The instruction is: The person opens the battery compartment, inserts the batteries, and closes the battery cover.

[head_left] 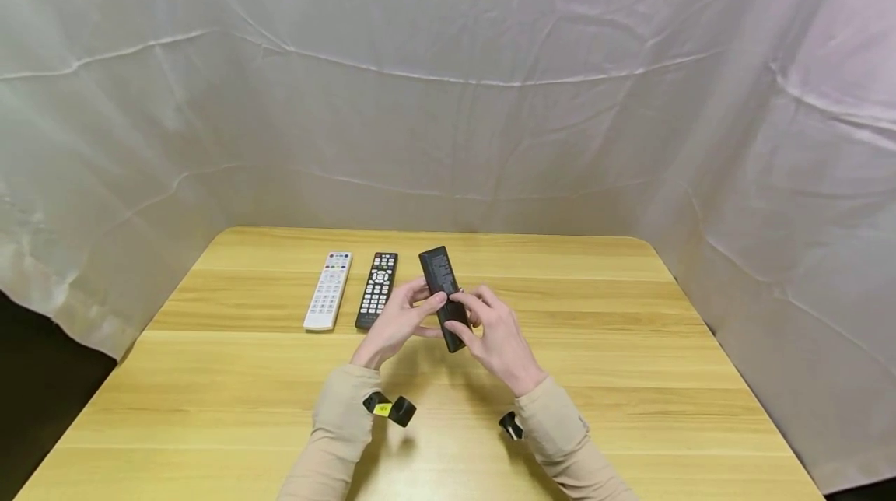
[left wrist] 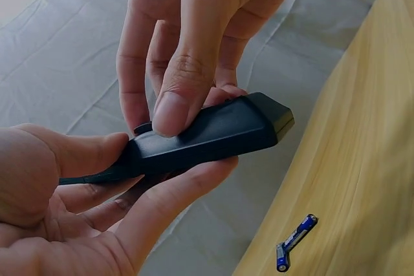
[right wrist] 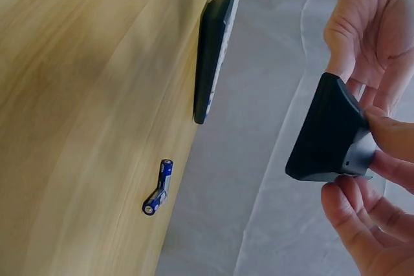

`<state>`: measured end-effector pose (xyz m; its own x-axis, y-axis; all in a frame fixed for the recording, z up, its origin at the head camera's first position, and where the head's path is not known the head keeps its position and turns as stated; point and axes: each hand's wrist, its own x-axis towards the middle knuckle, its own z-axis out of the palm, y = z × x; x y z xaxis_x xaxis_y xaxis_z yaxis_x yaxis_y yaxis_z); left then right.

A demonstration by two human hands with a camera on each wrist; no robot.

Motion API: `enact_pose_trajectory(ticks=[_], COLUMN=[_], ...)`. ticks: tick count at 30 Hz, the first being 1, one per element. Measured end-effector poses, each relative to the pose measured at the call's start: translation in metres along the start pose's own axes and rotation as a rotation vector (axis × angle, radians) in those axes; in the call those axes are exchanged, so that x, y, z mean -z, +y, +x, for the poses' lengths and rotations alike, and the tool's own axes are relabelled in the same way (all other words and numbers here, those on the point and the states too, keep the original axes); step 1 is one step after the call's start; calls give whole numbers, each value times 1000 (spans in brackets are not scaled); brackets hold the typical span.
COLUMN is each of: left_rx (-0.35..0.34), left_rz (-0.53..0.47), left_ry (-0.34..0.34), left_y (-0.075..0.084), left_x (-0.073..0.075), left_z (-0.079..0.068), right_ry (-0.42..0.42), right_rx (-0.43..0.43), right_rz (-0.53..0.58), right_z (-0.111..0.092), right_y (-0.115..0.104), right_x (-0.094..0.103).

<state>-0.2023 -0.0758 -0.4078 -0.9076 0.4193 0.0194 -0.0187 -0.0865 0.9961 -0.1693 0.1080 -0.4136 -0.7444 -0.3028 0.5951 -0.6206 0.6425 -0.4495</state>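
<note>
A black remote control (head_left: 438, 271) is held tilted above the table between both hands, its labelled back turned up. My left hand (head_left: 399, 320) grips it from the left, thumb on the back and fingers beneath. From the other side my right hand (head_left: 500, 336) pinches its lower part between thumb and fingers. In the left wrist view the right thumb lies along the remote (left wrist: 226, 130) near its end. A thin edge sticks out by the fingers on the remote (right wrist: 323, 137) in the right wrist view; whether it is a loosened cover I cannot tell.
Two blue batteries (left wrist: 299, 234) lie touching on the wooden table (head_left: 630, 345); the head view does not show them. Left of the hands, a black remote with white buttons (head_left: 378, 283) and a white remote (head_left: 328, 291) lie side by side. Grey cloth (head_left: 448, 135) hangs around the table.
</note>
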Motion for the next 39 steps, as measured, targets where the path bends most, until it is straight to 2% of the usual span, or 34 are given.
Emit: enact_pose_trajectory(ticks=[19,31,39], left_rx=[16,26,26], left_rz=[30,46,30], left_ry=[37,55,74], left_y=[-5,-6,-5], left_x=[-4,-3,-4], left_z=[2,0,0], right_ry=[-70,-37,9], right_rx=[-67,-69,-83], right_rz=[-8,84,68], right_z=[0,0,2], right_y=[-2,2,10], right_x=[3,4,9])
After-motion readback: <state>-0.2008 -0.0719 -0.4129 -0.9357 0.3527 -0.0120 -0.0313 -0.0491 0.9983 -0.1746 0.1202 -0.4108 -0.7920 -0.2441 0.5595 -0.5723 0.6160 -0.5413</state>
